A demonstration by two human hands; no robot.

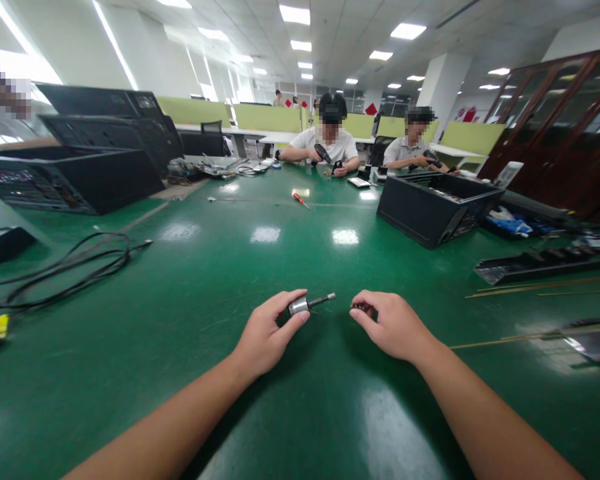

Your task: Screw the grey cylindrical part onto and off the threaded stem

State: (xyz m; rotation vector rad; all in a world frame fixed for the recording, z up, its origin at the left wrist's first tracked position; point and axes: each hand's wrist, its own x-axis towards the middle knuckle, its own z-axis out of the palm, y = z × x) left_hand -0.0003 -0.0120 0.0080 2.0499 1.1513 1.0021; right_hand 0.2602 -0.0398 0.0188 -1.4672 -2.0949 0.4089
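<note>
My left hand (pixel 269 330) is closed around a silver metal chuck (pixel 299 306), thumb and fingers on opposite sides of its body. A thin dark shank with a bright tip points right from it. My right hand (pixel 393 323) pinches a small dark metal piece (pixel 361 307) between thumb and fingers; most of it is hidden, and I cannot tell its exact kind. The two hands are apart, just above the green tabletop (pixel 240 280), with a small gap between the shank's tip and the piece on the right.
An orange screwdriver (pixel 300 199) lies ahead. Black computer cases (pixel 433 213) stand at right and left. Black cables (pixel 105 263) lie left. A black tray (pixel 530 265) and thin brass-coloured rods (pixel 505 339) lie right. Two people (pixel 325 143) hold power drills across the table; another person is at far left.
</note>
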